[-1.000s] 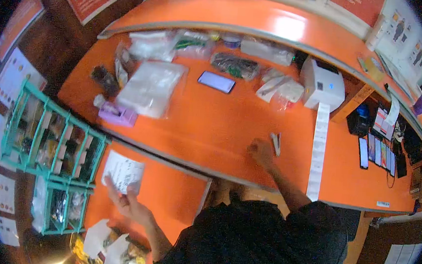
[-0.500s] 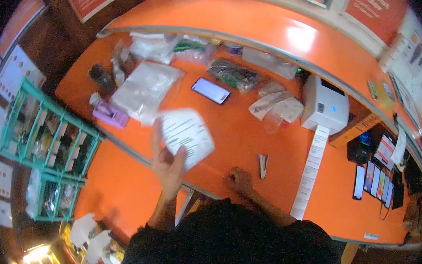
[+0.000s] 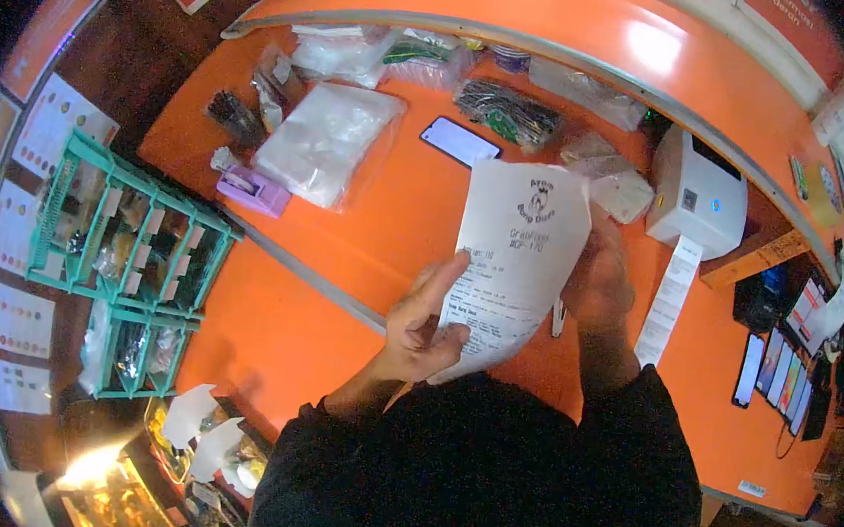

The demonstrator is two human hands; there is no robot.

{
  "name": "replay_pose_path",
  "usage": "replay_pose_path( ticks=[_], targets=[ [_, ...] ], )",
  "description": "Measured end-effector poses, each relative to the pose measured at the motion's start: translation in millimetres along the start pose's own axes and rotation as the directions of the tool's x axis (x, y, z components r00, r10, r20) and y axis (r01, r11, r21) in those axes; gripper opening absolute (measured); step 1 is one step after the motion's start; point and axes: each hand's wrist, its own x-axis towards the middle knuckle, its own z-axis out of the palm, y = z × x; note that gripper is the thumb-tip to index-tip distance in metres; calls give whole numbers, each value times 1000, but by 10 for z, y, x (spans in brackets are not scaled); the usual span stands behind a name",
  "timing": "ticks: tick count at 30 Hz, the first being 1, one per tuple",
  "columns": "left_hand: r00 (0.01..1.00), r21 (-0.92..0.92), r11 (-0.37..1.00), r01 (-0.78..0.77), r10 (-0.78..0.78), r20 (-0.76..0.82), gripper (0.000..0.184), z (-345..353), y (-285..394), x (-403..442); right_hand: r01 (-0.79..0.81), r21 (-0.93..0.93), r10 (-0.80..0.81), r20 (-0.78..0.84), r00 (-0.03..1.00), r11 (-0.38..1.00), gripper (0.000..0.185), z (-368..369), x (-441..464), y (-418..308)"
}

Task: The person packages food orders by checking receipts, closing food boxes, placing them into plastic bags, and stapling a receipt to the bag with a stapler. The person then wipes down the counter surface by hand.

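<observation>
Holding one printed receipt above the orange counter: left hand, pinched on left edge; right hand, blurred at right edge, grip unclear. Teal rack: packets in compartments. Clear bag: dark, green contents.

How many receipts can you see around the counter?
2 clearly: one receipt in the left hand, one printed strip at the white printer. A curled paper at far right may be another; others may be hidden.
</observation>
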Motion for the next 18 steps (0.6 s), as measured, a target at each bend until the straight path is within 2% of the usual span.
replay_pose_path(
  ticks=[1, 4, 8, 10, 13, 14, 16, 18],
  targets=[
    [1000, 4, 1000, 6, -6, 9, 66, 1, -5, -19, 72, -290, -35, 129, 991, 954, 46, 216, 95, -146],
    [997, 20, 998, 65, -64, -31, 66, -10, -1, -59, 24, -315, -4, 63, 998, 949, 44, 333, 141, -191],
    [997, -35, 997, 67, -68, -23, 67, -7, -2, -80, -46, -290, 51, 11, 999, 956, 41, 259, 110, -164],
    [998, -67, 996, 55, -56, -16, 67, -5, -14, -84, -40, -339, 42, -1, 999, 940, 39, 233, 98, -169],
    [1000, 2, 1000, 5, -5, -3, 67, -8, -12, -100, -35, -291, 21, -52, 998, 956, 36, 353, 92, -161],
    [999, 19, 999, 33, -32, -11, 67, -1, 20, -96, -35, -294, 22, -50, 999, 955, 36, 313, 78, -138],
    [998, 34, 998, 58, -57, -24, 67, -14, 12, -101, -123, -235, 78, -191, 979, 964, 32, 138, 54, -8],
    [990, 85, 987, 140, -140, -3, 69, -71, -150, -98, -130, -209, 85, -210, 974, 969, 28, 50, 115, 122]
  ],
)
